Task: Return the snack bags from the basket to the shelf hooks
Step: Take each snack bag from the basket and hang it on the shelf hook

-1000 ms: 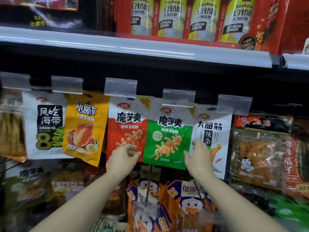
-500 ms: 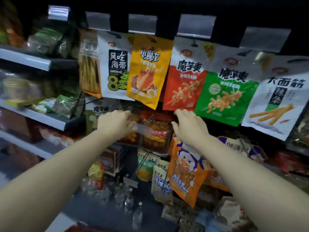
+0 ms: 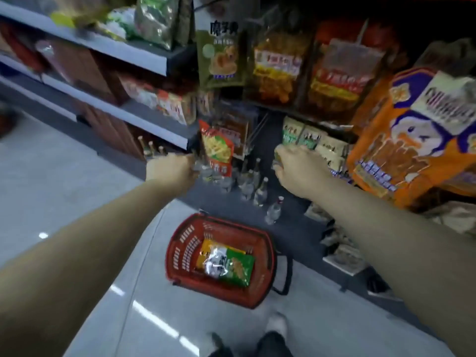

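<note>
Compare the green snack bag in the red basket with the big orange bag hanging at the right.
The green snack bag lies flat in the red basket on the floor; the orange bag hangs on the shelf. The green one looks smaller and overlaps other bags; the orange one shows a cartoon face in purple and white. Both are glossy printed snack packs.
</note>
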`<control>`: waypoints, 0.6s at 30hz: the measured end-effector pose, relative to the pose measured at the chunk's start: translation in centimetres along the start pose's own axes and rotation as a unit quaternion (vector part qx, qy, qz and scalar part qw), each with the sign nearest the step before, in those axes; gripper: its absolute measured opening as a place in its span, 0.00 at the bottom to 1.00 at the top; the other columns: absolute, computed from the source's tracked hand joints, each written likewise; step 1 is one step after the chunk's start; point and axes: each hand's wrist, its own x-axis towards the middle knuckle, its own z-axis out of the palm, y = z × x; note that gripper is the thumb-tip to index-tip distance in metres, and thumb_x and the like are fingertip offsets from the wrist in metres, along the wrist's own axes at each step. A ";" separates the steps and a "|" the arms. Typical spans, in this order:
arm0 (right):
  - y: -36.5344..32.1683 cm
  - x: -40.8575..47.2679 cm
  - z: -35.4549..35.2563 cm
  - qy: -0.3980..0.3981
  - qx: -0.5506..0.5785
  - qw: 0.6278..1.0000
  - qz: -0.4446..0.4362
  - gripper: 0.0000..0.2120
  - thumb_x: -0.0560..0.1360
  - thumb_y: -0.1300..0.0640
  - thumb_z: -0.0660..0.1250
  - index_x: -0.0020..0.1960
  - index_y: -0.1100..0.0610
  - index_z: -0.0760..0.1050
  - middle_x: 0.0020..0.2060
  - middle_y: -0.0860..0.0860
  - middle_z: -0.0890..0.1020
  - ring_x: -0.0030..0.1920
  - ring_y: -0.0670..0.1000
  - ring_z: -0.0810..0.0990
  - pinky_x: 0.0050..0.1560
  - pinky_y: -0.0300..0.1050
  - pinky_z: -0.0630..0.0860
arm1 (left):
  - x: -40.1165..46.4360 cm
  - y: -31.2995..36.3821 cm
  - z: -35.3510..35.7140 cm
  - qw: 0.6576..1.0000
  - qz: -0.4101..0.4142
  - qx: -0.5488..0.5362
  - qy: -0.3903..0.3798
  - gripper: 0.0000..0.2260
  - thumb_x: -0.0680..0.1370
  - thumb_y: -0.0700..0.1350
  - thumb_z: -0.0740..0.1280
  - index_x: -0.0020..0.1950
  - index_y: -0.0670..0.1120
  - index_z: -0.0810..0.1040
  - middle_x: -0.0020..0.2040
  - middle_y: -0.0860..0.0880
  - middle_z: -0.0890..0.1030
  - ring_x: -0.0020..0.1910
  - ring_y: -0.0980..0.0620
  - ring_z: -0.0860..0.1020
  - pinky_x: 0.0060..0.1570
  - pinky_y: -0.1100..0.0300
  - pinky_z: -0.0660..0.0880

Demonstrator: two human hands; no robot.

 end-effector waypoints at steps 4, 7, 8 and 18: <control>-1.6 1.1 9.5 -0.089 0.003 0.996 -0.013 0.17 0.82 0.52 0.55 0.68 0.58 0.64 0.65 0.57 0.71 0.67 0.59 0.67 0.55 0.53 0.68 | -1.1 -0.6 9.9 0.998 0.007 -0.006 -0.066 0.16 0.80 0.54 0.59 0.65 0.51 0.72 0.59 0.46 0.80 0.54 0.42 0.80 0.49 0.52 0.75; -2.6 1.9 17.9 -0.134 0.006 0.990 -0.034 0.19 0.81 0.52 0.56 0.70 0.58 0.63 0.67 0.57 0.70 0.68 0.59 0.67 0.63 0.54 0.67 | -1.9 -0.1 18.5 0.994 0.000 -0.017 -0.112 0.15 0.80 0.56 0.58 0.63 0.52 0.74 0.57 0.48 0.81 0.55 0.43 0.80 0.48 0.54 0.73; -2.8 2.2 21.1 -0.141 0.006 0.989 -0.047 0.19 0.81 0.52 0.57 0.69 0.58 0.64 0.66 0.57 0.71 0.67 0.60 0.68 0.62 0.55 0.67 | -2.1 0.2 21.7 0.992 -0.004 -0.018 -0.122 0.15 0.79 0.56 0.58 0.62 0.52 0.74 0.56 0.48 0.81 0.54 0.43 0.80 0.48 0.55 0.73; -3.4 6.2 56.3 -0.248 -0.034 0.963 -0.098 0.17 0.78 0.56 0.61 0.66 0.57 0.66 0.63 0.55 0.73 0.65 0.57 0.69 0.60 0.52 0.70 | -0.2 3.4 55.1 0.961 0.018 0.053 -0.269 0.14 0.79 0.51 0.61 0.63 0.51 0.75 0.60 0.49 0.79 0.59 0.45 0.78 0.54 0.53 0.73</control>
